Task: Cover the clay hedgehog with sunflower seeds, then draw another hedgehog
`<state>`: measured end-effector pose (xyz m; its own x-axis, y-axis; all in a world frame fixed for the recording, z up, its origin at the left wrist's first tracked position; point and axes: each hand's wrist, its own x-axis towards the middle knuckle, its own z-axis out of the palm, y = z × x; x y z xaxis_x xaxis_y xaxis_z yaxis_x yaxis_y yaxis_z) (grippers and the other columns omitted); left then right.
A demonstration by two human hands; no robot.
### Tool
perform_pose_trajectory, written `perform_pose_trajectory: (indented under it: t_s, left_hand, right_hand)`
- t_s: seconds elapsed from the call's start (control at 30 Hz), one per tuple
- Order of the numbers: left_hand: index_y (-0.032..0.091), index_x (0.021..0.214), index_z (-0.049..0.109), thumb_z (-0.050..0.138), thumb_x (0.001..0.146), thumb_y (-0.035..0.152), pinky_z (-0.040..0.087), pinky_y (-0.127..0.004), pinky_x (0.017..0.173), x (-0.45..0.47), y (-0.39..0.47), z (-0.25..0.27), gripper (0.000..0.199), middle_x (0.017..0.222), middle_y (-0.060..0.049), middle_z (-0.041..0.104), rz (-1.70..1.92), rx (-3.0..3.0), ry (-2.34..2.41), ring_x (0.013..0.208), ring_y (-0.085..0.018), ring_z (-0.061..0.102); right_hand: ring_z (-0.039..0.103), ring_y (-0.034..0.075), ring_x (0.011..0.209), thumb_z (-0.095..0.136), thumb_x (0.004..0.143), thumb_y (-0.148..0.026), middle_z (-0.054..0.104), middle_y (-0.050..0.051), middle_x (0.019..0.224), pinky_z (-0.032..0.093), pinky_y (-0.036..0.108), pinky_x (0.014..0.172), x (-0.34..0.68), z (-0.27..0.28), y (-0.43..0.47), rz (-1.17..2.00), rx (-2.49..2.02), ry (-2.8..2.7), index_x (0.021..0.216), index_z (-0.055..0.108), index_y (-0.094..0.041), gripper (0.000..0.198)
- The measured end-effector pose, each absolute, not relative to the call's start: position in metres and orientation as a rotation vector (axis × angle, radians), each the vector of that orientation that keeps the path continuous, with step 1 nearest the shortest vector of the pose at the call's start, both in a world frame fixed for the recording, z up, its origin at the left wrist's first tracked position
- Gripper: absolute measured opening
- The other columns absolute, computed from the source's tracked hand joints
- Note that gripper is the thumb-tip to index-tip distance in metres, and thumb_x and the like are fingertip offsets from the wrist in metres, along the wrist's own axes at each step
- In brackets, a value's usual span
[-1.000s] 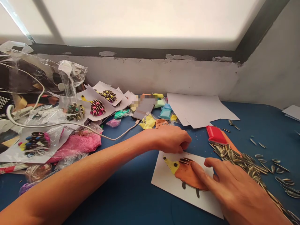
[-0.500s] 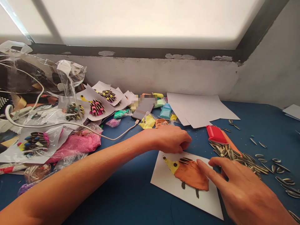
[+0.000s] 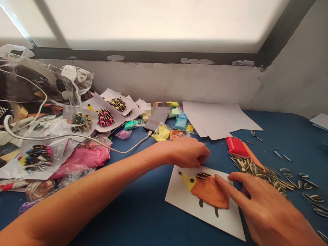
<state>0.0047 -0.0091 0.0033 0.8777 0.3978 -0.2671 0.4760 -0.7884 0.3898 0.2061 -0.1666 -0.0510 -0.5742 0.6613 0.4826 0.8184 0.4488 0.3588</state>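
Left hand [image 3: 189, 153] palm-down, fingers curled under, resting at or just over the card's top edge; can't tell if it's clamped on anything, fingertips hidden. Right hand [image 3: 269, 208] reaches in from lower right, thumb and forefinger apart, a fingertip at the clay body's upper right edge, contact looks likely but unclear. Card [image 3: 183, 201] sits between the hands, below the left, left of the right; orange clay body [image 3: 208, 194] on it, a few seeds [image 3: 203, 175] stuck in its top. Versus a second ago: right hand pulled back rightward off the clay's middle, left unchanged. Right hand's other fingers out of sight, wrist cut off by frame; seed pile [image 3: 273, 179] beyond it partly covered.
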Motion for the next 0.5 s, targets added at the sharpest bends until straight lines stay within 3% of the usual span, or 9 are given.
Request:
perform_pose_trajectory:
  t_s: [0.2,0.4,0.5]
  left_hand:
    - [0.021,0.085,0.062,0.056,0.082,0.014,0.034,-0.027,0.058,0.005,-0.009,0.001,0.009,0.087,0.001,0.069,-0.215,2.593,0.626,0.075,-0.014,0.057]
    - [0.02,0.085,0.063,0.056,0.08,0.014,0.034,-0.026,0.058,0.004,-0.008,-0.002,0.01,0.086,0.0,0.07,-0.185,2.594,0.612,0.072,-0.014,0.056]
    - [0.02,0.083,0.063,0.057,0.079,0.014,0.033,-0.026,0.057,0.004,-0.008,-0.002,0.009,0.085,0.0,0.069,-0.176,2.59,0.613,0.071,-0.013,0.056]
  right_hand:
    - [0.061,0.024,0.095,0.039,0.082,0.002,0.06,0.013,0.112,0.049,0.031,0.074,0.221,-0.058,-0.177,-0.796,-1.275,-2.464,0.141,0.052,-0.02,0.065]
    - [0.06,0.023,0.086,0.04,0.078,0.0,0.062,0.015,0.105,0.047,0.03,0.065,0.21,-0.054,-0.179,-0.806,-1.276,-2.454,0.133,0.057,-0.017,0.06]
    - [0.061,0.025,0.09,0.04,0.078,0.001,0.063,0.016,0.106,0.048,0.032,0.068,0.209,-0.055,-0.182,-0.818,-1.27,-2.456,0.134,0.056,-0.015,0.061]
